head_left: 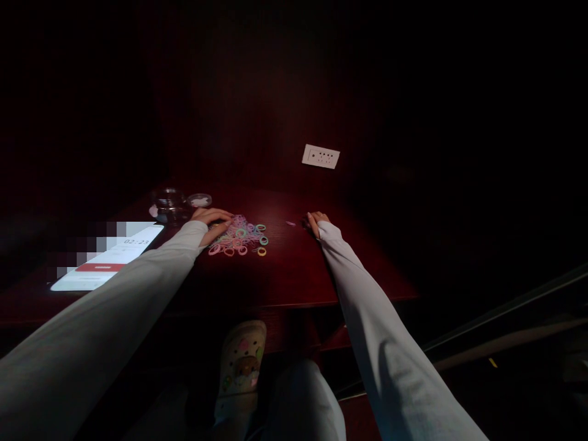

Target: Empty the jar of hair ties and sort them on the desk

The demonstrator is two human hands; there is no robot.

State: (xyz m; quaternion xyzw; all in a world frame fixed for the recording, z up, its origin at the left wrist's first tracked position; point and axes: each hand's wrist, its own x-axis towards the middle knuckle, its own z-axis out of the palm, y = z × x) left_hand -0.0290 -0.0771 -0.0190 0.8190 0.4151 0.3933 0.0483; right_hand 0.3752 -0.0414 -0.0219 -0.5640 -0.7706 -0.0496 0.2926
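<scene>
A loose pile of pastel elastic hair ties (241,234) lies on the dark red tabletop (285,275), with several rings along its near and right edges. My left hand (212,222) rests at the pile's left side, thumb and fingers spread apart over its edge. To the right, my right hand (318,220) is low on the table with its fingers curled in. Whatever may be inside those fingers is hidden in shadow. Between the pile and my right hand lies a small pink-purple band (290,223), apart from both.
A clear jar (169,205) and a round clear lid (199,201) stand behind my left wrist. A lit phone (117,257) lies at the left, partly under my forearm. A white socket plate (321,157) is on the back panel. Below the table edge shows a clog (242,355).
</scene>
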